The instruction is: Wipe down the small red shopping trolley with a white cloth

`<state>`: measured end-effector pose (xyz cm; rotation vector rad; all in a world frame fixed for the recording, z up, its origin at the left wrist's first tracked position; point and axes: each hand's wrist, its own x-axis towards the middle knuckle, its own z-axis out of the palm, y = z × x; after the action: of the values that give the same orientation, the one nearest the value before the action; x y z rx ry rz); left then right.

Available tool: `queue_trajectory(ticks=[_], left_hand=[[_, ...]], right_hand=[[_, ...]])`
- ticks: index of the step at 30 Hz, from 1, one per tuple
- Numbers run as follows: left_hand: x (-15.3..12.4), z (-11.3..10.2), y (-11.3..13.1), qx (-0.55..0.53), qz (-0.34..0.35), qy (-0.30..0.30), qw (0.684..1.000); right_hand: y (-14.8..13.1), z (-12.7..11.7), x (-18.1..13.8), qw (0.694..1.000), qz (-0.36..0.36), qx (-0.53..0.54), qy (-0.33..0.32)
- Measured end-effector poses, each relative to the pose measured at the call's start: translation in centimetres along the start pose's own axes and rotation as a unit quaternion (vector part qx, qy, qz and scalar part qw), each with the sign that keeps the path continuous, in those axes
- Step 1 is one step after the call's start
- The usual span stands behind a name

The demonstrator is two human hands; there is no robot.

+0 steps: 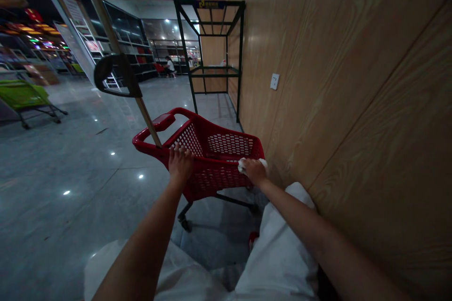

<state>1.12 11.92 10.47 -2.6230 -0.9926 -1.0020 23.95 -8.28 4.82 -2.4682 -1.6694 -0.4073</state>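
Note:
A red plastic shopping cart (219, 176) with perforated sides stands in front of me, its handle end toward the left. My left hand (181, 165) is closed over the near rim of the cart, close to the handle. A white cloth (263, 163) is bunched in my right hand (254, 172), which presses it on the rim at the cart's right end. Beside my left hand a long wooden pole (146, 117) rises at a slant from the cart's handle end. A dark plastic loop-shaped piece (118, 75) sits around the pole; its kind I cannot tell.
A wood-panelled wall (335, 80) with a socket (274, 81) runs close along my right. Behind the cart stands a dark metal rack (215, 73). A green cart (23, 96) is at the far left on the shiny floor (99, 188). A person (170, 67) crouches far back.

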Motion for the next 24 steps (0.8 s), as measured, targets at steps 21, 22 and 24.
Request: queue_trajectory(ticks=[21, 22, 24], left_hand=[[-2.7, 3.7, 4.5, -0.032, 0.019, -0.15, 0.988], [-2.7, 3.8, 5.1, -0.03, 0.013, -0.144, 0.989], [-3.0, 4.1, 6.9, -0.037, 0.018, -0.137, 0.99]], right_hand=[[-2.4, 3.5, 0.2, 0.962, -0.246, 0.065, 0.098], [-2.0, 3.5, 0.3, 0.962, -0.247, 0.068, 0.098], [-2.1, 3.4, 0.6, 0.96, -0.256, 0.074, 0.09]])
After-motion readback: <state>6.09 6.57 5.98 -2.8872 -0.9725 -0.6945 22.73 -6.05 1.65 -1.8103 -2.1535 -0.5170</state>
